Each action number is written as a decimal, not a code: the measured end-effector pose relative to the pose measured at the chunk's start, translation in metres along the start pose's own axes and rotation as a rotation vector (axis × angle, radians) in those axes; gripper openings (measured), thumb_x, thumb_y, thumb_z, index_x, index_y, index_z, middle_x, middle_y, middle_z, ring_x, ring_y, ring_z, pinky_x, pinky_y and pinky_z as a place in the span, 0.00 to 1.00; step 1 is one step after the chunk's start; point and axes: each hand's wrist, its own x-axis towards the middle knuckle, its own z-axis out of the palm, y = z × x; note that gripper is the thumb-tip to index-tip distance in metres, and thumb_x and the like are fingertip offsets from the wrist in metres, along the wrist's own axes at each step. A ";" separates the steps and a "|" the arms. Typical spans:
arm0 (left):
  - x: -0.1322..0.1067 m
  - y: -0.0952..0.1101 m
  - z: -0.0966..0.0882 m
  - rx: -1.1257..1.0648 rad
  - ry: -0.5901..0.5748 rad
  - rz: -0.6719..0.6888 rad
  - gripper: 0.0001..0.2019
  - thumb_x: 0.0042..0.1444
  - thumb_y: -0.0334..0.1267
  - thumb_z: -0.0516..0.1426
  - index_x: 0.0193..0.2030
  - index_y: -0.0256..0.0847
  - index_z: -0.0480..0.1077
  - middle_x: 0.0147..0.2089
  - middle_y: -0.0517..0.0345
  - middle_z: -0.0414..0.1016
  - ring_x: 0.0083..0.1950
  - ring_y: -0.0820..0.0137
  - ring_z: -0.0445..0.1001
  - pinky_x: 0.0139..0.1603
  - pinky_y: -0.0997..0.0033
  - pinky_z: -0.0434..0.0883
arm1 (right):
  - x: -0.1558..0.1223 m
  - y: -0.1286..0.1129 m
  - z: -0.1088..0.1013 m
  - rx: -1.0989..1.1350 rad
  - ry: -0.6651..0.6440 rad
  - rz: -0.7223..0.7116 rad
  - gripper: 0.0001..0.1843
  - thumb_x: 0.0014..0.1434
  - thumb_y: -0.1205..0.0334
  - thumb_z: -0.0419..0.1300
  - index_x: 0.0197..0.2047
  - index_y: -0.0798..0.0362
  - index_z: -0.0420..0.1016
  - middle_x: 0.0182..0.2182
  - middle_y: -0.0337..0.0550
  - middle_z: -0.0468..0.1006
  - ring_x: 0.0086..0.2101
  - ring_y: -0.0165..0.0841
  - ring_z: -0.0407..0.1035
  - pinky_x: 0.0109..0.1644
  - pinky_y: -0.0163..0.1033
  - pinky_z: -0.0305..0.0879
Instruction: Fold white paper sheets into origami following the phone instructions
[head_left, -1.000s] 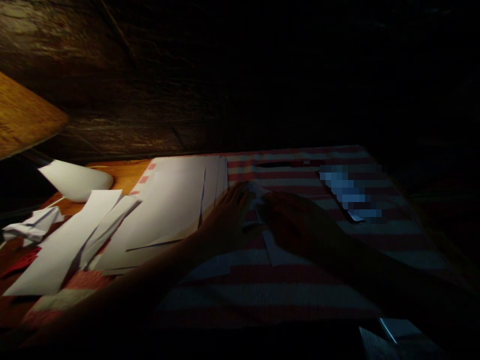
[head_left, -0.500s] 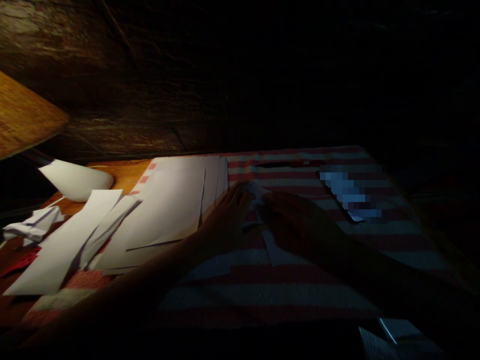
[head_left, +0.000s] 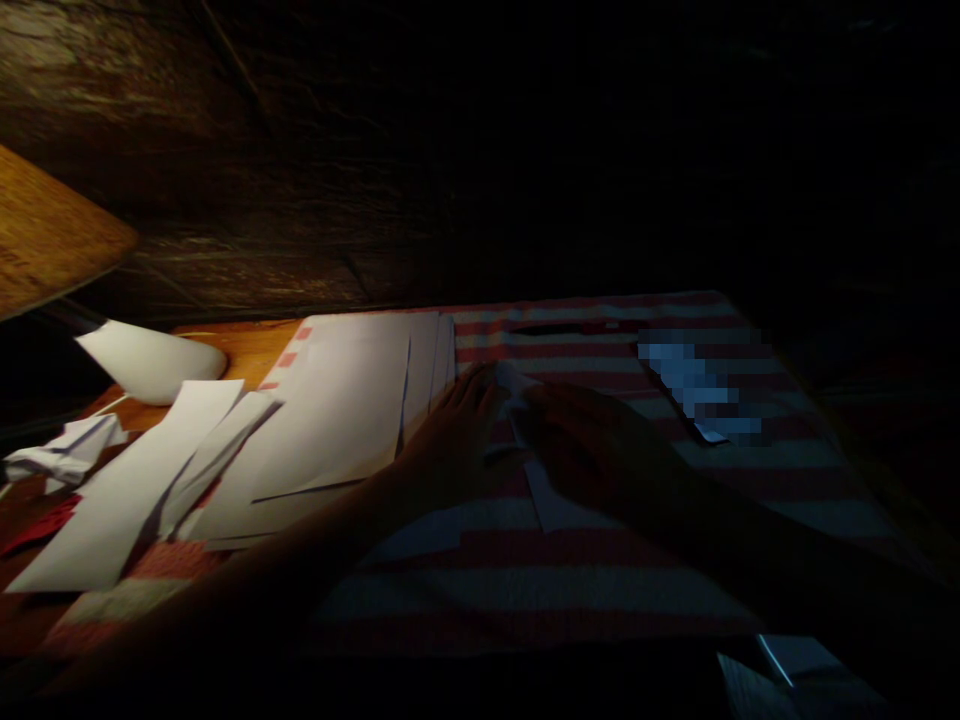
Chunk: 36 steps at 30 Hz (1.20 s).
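The scene is very dark. My left hand [head_left: 457, 430] lies with fingers stretched out on a small white sheet of paper [head_left: 551, 505] on the red-and-white striped cloth [head_left: 525, 580]. My right hand [head_left: 592, 440] rests on the same sheet just to the right, its fingers pressed down near a folded edge by the left fingertips. Whether the right fingers pinch the paper is lost in shadow.
A stack of white sheets [head_left: 345, 410] lies left of my hands, with loose paper strips [head_left: 127, 490] and a crumpled piece [head_left: 64, 450] further left. A white folded shape [head_left: 150, 360] sits at the back left. A blurred blue patch [head_left: 705, 385] lies at the right.
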 end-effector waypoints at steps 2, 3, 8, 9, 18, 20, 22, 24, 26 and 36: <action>0.000 0.000 0.000 0.006 0.005 0.003 0.34 0.59 0.54 0.63 0.64 0.39 0.56 0.70 0.31 0.60 0.73 0.39 0.60 0.69 0.34 0.65 | -0.001 0.002 -0.002 0.001 -0.027 -0.001 0.25 0.68 0.66 0.57 0.68 0.49 0.67 0.62 0.52 0.75 0.60 0.43 0.71 0.65 0.54 0.70; 0.000 -0.001 0.001 0.010 0.006 0.006 0.34 0.59 0.54 0.63 0.64 0.39 0.56 0.70 0.31 0.60 0.73 0.39 0.60 0.69 0.35 0.65 | -0.002 0.004 -0.004 -0.003 -0.053 -0.004 0.29 0.67 0.66 0.59 0.70 0.48 0.65 0.63 0.52 0.74 0.61 0.43 0.70 0.65 0.55 0.70; 0.000 -0.003 0.002 0.003 0.018 0.018 0.35 0.59 0.53 0.63 0.65 0.42 0.54 0.71 0.34 0.60 0.73 0.40 0.61 0.69 0.34 0.65 | -0.012 0.019 -0.032 0.000 -0.226 -0.019 0.61 0.51 0.56 0.76 0.79 0.41 0.45 0.73 0.50 0.60 0.69 0.50 0.59 0.69 0.60 0.64; 0.000 -0.003 0.002 -0.001 0.018 0.019 0.34 0.59 0.53 0.63 0.65 0.42 0.54 0.70 0.35 0.60 0.73 0.40 0.61 0.69 0.34 0.65 | -0.015 0.022 -0.040 -0.002 -0.268 -0.008 0.67 0.48 0.52 0.78 0.79 0.40 0.41 0.74 0.49 0.57 0.70 0.51 0.57 0.69 0.61 0.64; 0.001 -0.002 -0.002 -0.017 0.006 0.040 0.28 0.59 0.51 0.63 0.59 0.41 0.59 0.75 0.35 0.55 0.73 0.41 0.61 0.69 0.34 0.65 | -0.019 0.043 -0.069 0.007 -0.463 -0.148 0.53 0.55 0.45 0.73 0.77 0.42 0.54 0.74 0.47 0.59 0.71 0.49 0.55 0.73 0.59 0.55; 0.001 -0.002 -0.002 -0.023 -0.013 0.039 0.29 0.59 0.50 0.64 0.60 0.41 0.59 0.75 0.35 0.54 0.72 0.42 0.62 0.69 0.35 0.66 | -0.018 0.044 -0.072 -0.002 -0.449 -0.096 0.50 0.55 0.48 0.73 0.76 0.42 0.57 0.72 0.47 0.63 0.69 0.49 0.60 0.70 0.58 0.61; 0.001 -0.002 -0.001 -0.036 -0.018 0.033 0.31 0.58 0.49 0.64 0.63 0.40 0.58 0.75 0.35 0.55 0.72 0.42 0.62 0.69 0.35 0.67 | -0.017 0.043 -0.077 -0.013 -0.445 -0.035 0.46 0.56 0.52 0.72 0.75 0.41 0.60 0.70 0.47 0.67 0.66 0.50 0.65 0.67 0.58 0.66; 0.001 -0.003 0.000 -0.050 -0.012 0.031 0.34 0.58 0.49 0.64 0.66 0.39 0.56 0.75 0.34 0.56 0.72 0.43 0.62 0.69 0.36 0.67 | -0.018 0.040 -0.083 -0.014 -0.438 0.005 0.45 0.57 0.55 0.71 0.75 0.41 0.60 0.70 0.47 0.67 0.65 0.51 0.67 0.65 0.59 0.68; 0.000 -0.004 0.001 -0.047 -0.003 0.034 0.36 0.58 0.49 0.65 0.67 0.38 0.56 0.75 0.32 0.56 0.72 0.43 0.62 0.70 0.37 0.66 | -0.019 0.037 -0.089 -0.016 -0.437 0.007 0.46 0.58 0.56 0.70 0.76 0.39 0.57 0.71 0.46 0.66 0.65 0.51 0.66 0.65 0.59 0.69; 0.003 0.006 -0.004 0.057 -0.086 0.320 0.24 0.69 0.33 0.55 0.69 0.58 0.65 0.78 0.50 0.51 0.78 0.50 0.52 0.74 0.31 0.56 | -0.021 0.029 -0.099 0.001 -0.491 0.065 0.39 0.62 0.59 0.66 0.74 0.33 0.61 0.68 0.44 0.69 0.63 0.49 0.69 0.62 0.56 0.73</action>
